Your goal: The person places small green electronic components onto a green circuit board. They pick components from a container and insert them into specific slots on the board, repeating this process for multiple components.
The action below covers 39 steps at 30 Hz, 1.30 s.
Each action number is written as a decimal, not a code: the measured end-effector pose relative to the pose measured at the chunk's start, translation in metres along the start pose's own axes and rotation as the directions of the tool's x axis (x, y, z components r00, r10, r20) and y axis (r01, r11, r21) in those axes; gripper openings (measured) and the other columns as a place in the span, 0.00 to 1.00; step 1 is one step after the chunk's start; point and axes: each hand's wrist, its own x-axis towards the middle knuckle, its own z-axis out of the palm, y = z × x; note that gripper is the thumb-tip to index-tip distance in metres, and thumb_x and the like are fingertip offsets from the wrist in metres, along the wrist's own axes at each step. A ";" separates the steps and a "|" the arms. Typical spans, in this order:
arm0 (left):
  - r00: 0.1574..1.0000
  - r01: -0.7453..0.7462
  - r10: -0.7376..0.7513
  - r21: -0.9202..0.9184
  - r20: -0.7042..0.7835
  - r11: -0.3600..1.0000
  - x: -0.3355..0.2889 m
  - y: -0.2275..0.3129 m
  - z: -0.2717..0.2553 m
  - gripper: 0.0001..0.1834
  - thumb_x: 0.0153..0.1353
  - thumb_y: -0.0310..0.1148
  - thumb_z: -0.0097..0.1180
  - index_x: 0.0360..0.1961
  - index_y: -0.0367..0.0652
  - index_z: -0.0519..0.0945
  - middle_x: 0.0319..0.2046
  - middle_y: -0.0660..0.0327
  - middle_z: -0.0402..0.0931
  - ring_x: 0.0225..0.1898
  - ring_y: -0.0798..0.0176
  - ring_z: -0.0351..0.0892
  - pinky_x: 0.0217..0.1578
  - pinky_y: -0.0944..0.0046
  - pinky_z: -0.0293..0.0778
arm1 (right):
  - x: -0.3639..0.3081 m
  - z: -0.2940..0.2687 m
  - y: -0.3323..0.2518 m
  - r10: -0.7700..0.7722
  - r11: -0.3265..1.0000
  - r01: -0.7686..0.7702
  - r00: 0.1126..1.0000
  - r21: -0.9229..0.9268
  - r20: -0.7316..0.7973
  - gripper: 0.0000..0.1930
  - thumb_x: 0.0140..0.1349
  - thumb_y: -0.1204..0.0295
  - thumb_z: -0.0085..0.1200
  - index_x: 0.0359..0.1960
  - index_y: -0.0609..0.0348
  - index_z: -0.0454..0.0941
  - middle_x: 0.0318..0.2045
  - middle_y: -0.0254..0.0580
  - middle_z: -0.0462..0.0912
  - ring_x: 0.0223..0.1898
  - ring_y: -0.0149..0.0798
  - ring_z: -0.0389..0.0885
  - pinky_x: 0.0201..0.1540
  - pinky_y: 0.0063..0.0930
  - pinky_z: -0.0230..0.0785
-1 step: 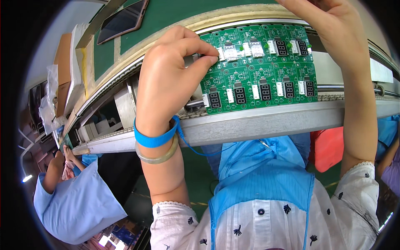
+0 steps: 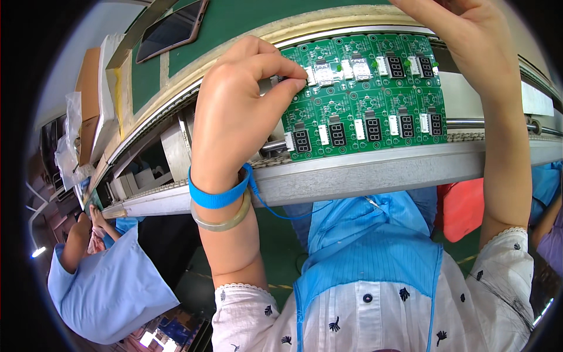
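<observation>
A panel of joined green circuit boards (image 2: 346, 97) lies across the metal rails of the conveyor in front of me. It carries two rows of small boards with white connectors and black digit displays. At its upper left corner, my left hand (image 2: 249, 88) pinches thumb and forefinger together beside a white connector (image 2: 311, 76). What the pinch holds, if anything, is hidden by the fingers. A blue wrist strap (image 2: 218, 193) with a cord circles my left wrist. My right hand (image 2: 469, 41) is raised beyond the panel's upper right; the picture's top edge cuts off its fingertips.
A phone (image 2: 172, 30) lies on the green surface at the far left. The front metal rail (image 2: 363, 173) runs between me and the panel. Cardboard (image 2: 90, 108) and clear plastic stand further left. A co-worker in light blue (image 2: 111, 281) sits there, and a red seat (image 2: 460, 208) is at right.
</observation>
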 end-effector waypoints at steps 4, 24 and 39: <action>0.998 -0.057 0.058 0.075 -0.011 0.996 0.001 0.002 0.000 0.07 0.53 0.20 0.67 0.35 0.34 0.88 0.34 0.61 0.76 0.37 0.64 0.77 0.37 0.67 0.72 | 0.000 0.000 -0.001 -0.067 0.994 0.066 0.998 -0.090 -0.008 0.07 0.66 0.77 0.61 0.42 0.68 0.85 0.30 0.33 0.83 0.30 0.21 0.76 0.32 0.16 0.67; 1.000 -0.018 0.017 0.072 0.024 0.997 0.002 0.003 0.000 0.07 0.54 0.22 0.68 0.35 0.34 0.88 0.34 0.60 0.78 0.38 0.64 0.78 0.40 0.67 0.74 | 0.010 -0.015 -0.015 0.132 0.990 -0.139 0.978 0.033 0.159 0.06 0.65 0.79 0.61 0.41 0.67 0.86 0.33 0.37 0.85 0.33 0.24 0.80 0.36 0.17 0.73; 1.000 0.008 -0.008 0.015 0.015 1.000 0.000 0.002 -0.001 0.07 0.54 0.22 0.68 0.35 0.34 0.87 0.35 0.61 0.78 0.37 0.65 0.78 0.38 0.67 0.73 | 0.004 -0.012 -0.008 0.185 0.921 -0.273 0.934 0.276 0.306 0.08 0.64 0.81 0.61 0.43 0.69 0.85 0.34 0.39 0.87 0.33 0.23 0.81 0.36 0.17 0.74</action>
